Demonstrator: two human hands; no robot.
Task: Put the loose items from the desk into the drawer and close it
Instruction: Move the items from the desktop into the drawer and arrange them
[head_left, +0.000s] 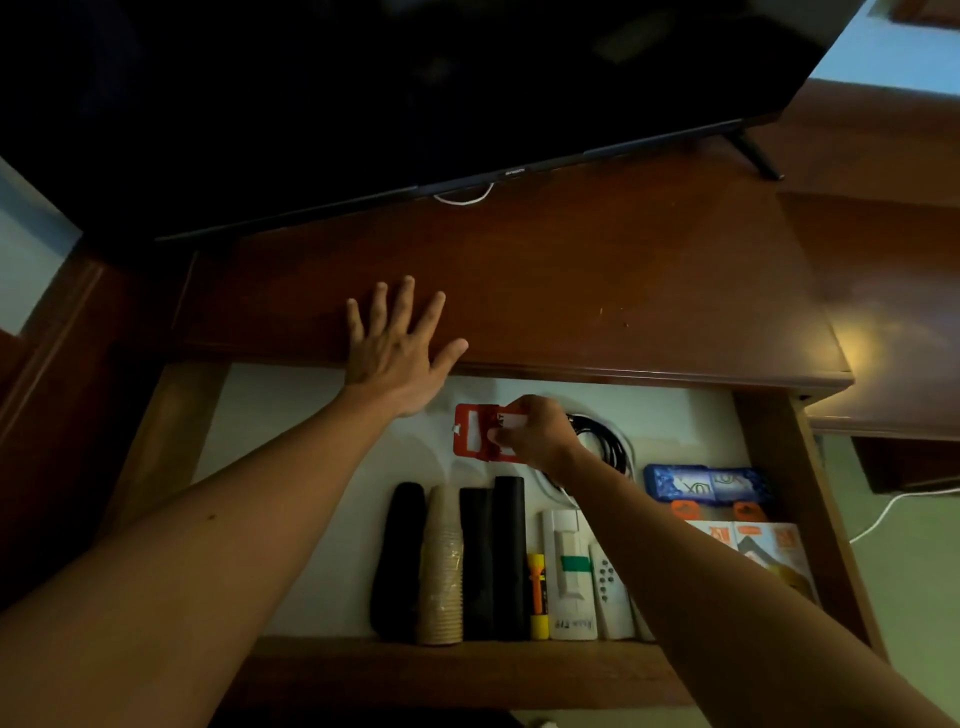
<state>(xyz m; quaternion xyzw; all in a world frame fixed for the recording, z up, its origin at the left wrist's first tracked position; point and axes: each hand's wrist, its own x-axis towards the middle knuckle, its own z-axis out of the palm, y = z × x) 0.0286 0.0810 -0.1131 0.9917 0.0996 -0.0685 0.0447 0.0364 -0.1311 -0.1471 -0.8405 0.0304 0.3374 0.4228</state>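
Observation:
The drawer (774, 467) stands pulled out under the brown wooden desk (571, 291), its floor lined white. My left hand (395, 348) lies flat and spread on the desk's front edge, holding nothing. My right hand (535, 431) is inside the drawer near its back, fingers closed on a red packaged card (470, 431) that rests on or just above the white liner. A coil of black cable (608, 441) lies just right of that hand.
Along the drawer's front lie black rolls (493, 556), a stack of paper cups (441, 566), a yellow marker (536, 597), white remotes (571, 571), and blue and orange packets (706, 486) at the right. A dark TV (415, 93) stands on the desk's back.

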